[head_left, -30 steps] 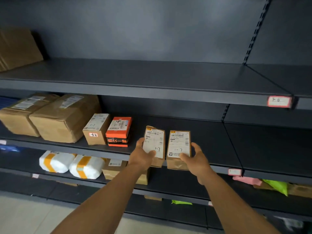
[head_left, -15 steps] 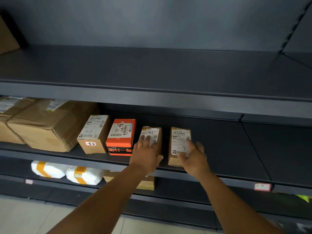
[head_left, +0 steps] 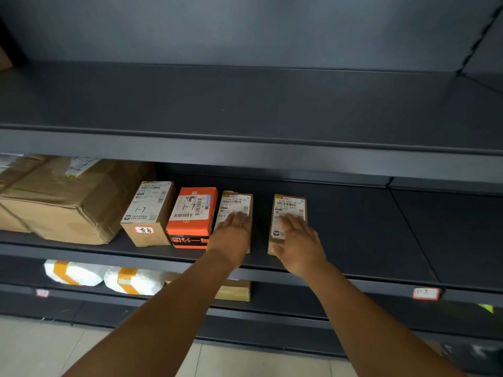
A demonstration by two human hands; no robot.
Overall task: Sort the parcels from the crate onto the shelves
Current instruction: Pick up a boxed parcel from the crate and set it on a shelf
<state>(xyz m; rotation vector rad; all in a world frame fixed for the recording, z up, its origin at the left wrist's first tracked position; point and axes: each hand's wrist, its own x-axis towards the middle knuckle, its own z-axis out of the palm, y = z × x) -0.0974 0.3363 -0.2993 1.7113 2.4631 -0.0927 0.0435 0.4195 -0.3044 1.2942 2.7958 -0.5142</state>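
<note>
Two small brown parcels with white labels lie on the middle shelf [head_left: 353, 240]. My left hand [head_left: 232, 236] rests flat on the left small parcel [head_left: 236, 204], which sits right beside an orange box [head_left: 192, 217]. On the right small parcel [head_left: 288, 210] my right hand [head_left: 298, 242] lies with straight fingers over the label and the thumb at the front edge. A gap separates the two parcels. The crate is not in view.
Left of the orange box stand a small cardboard box [head_left: 148, 213] marked 1-7 and large brown cartons [head_left: 62, 202]. The lower shelf holds two white taped bags [head_left: 73, 272] and a brown box [head_left: 234, 291]. A red-edged tag [head_left: 426, 293] marks the shelf edge.
Both parcels went from held up in front of the shelf to lying on it. My hands pushed them further in and now lie flat on top.
</note>
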